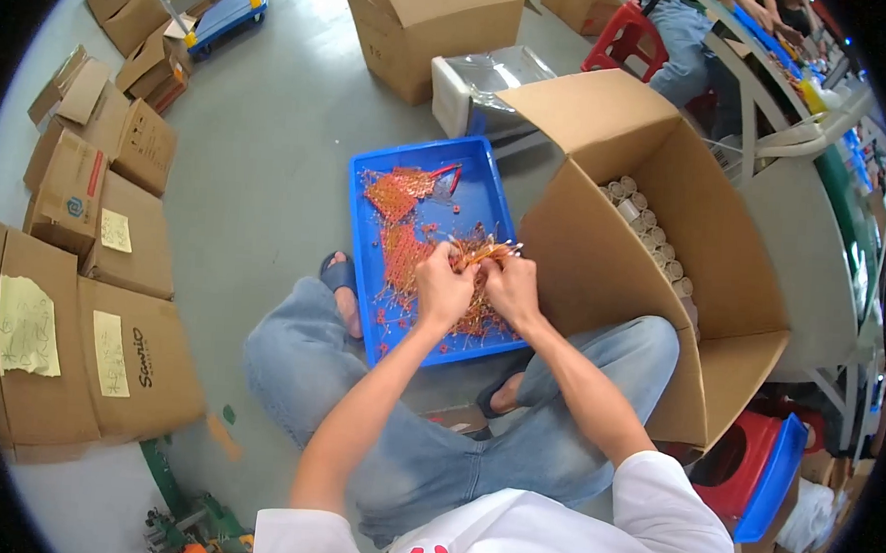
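Observation:
Over a shallow blue tray (479, 200) on the floor, my two hands are close together. My left hand (443, 285) and my right hand (512, 288) both have their fingers closed on a bunch of thin orange wires (479, 250) with pale tips. Orange-red perforated sheets (395, 202) lie along the tray's left side, next to a clear bag with a red edge (446, 182). More thin wires and small red bits are scattered below and beside my hands. The fingers partly hide the bunch, so its individual pieces cannot be made out.
An open cardboard box (613, 275) with several white cylinders (656, 233) stands right of the tray. Stacked cartons (130, 225) line the left wall. A trolley (226, 15), another open box (426, 35) and a seated person by a bench (686, 44) are farther off.

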